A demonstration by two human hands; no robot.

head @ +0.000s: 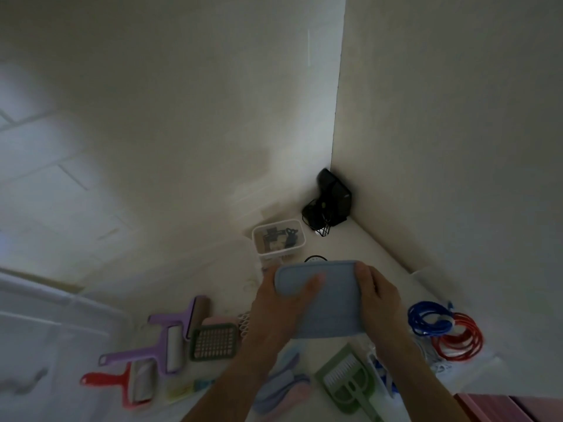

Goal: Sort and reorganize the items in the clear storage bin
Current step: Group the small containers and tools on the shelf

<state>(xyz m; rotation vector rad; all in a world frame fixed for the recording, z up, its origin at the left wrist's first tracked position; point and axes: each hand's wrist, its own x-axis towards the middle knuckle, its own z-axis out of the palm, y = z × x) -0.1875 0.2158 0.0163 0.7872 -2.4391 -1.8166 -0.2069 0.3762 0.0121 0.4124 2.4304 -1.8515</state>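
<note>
Both hands hold a flat blue-grey rectangular lid or board [332, 303] above the white floor near a room corner. My left hand [283, 303] grips its left end with the thumb on top. My right hand [373, 295] grips its right edge, fingers curled over it. The clear storage bin [51, 339] lies at the far left, blurred. Laid out below are purple lint rollers [170, 339], a red lint roller [128, 382], a green grid slicer [214, 342], a green dustpan with brush [347, 382] and blue and pink pieces [283, 388].
A small clear box [278, 239] with dark small parts stands beyond the lid. A black device with a cord [330, 199] sits in the wall corner. Blue cable coils [429, 318] and red cable coils [460, 336] lie at right. A dark red edge [502, 406] is bottom right.
</note>
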